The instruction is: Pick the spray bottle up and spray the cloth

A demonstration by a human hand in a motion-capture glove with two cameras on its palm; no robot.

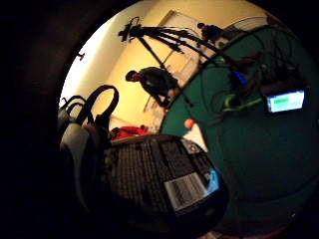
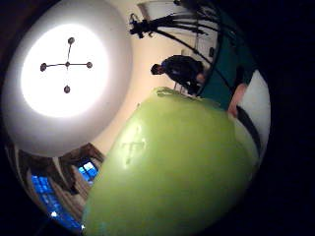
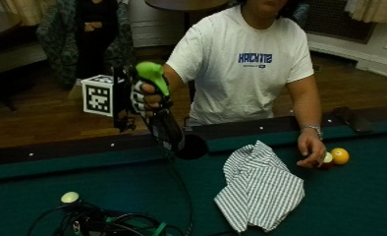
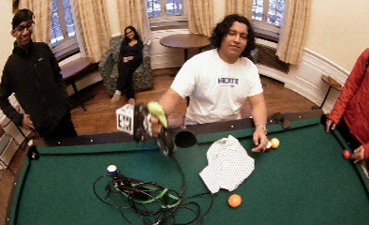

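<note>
Bottle: spray bottle (image 3: 155,98) already off the table (image 3: 350,196); green head up, dark body hanging below; held in the air above the near rail, well apart from the cloth; label and barcode of the dark body close to the palm in the little-finger view (image 1: 169,179); green head filling the thumb-side view (image 2: 172,172)
Hand: right hand (image 3: 140,98) with fingers curled round the bottle just under the green head; no clear view of a finger on the trigger
Cloth: striped cloth (image 3: 259,189) crumpled on the green felt, beside the corner pocket (image 3: 192,146); no wet patch to be made out
Other hand: bare left hand (image 3: 310,151) resting on the table by a yellow ball (image 3: 340,156), touching neither bottle nor cloth
Done: pick-up, by the look of it
Left: aiming the nozzle toward the cloth and squeezing; nozzle direction not readable from here; probably a swing of the bottle across and down toward the cloth first
</note>
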